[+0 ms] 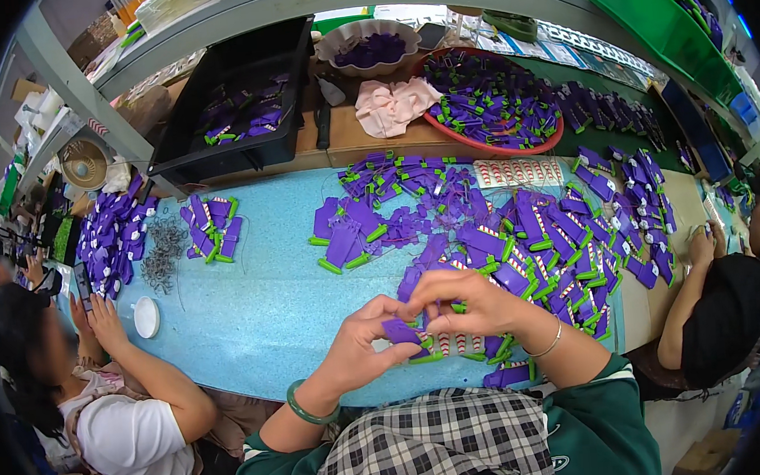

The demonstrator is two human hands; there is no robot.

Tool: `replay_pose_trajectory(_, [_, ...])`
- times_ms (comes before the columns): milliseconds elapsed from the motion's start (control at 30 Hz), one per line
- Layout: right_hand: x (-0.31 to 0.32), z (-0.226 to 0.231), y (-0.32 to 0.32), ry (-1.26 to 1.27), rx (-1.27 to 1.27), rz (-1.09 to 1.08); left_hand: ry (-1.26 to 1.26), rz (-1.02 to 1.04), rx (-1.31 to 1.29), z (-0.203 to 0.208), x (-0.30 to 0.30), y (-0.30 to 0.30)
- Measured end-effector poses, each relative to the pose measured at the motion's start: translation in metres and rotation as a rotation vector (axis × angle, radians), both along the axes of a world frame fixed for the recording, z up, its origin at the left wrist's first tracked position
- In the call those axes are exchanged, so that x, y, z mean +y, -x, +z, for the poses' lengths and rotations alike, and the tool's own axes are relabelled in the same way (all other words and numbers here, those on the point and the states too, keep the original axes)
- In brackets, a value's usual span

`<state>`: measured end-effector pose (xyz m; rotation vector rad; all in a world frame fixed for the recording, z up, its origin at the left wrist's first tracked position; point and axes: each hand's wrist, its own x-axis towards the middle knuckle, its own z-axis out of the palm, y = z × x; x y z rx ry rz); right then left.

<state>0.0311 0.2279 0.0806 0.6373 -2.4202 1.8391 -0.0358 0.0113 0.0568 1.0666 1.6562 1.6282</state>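
Above the near edge of the blue work surface, my two hands meet over a small purple piece. My left hand, with a green bangle at the wrist, pinches that piece between thumb and fingers. My right hand is closed close against it, its fingertips pressed together; what they hold is too small to make out. To the right and beneath my right hand spreads a heap of purple pieces with green ends, some with red-and-white striped strips. A smaller cluster of like pieces lies ahead of my hands.
A black bin, a scalloped bowl, a pink cloth and a red basin of purple pieces stand behind. A striped sticker sheet lies beyond the heap. Co-workers sit at left and right.
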Motion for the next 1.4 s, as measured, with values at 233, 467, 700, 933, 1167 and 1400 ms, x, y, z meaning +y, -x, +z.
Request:
replay_pose_trajectory(233, [0.009,0.021,0.053,-0.605,0.138,0.261,0.06,0.097,0.016,-0.001,-0.009,0.012])
replay_pose_trajectory(467, [0.044,-0.027,0.13,-1.076,0.283,-0.278,-0.223,0.551,-0.46,0.004,-0.023,0.025])
replay_pose_trajectory(700, [0.047,-0.044,0.145,-1.04,0.263,-0.202,-0.487,0.664,-0.309,-0.015,-0.034,0.037])
replay_pose_trajectory(933, [0.022,0.011,0.089,-0.457,0.135,-0.072,-0.13,0.458,-0.378,-0.019,-0.014,0.017])
replay_pose_trajectory(1167, [-0.025,0.002,0.009,-0.187,-0.098,-0.3,0.163,0.208,-0.02,-0.022,0.007,-0.015])
replay_pose_trajectory(1400, [-0.04,-0.015,-0.015,-0.226,0.085,-0.485,0.193,0.237,0.253,-0.014,0.01,-0.024])
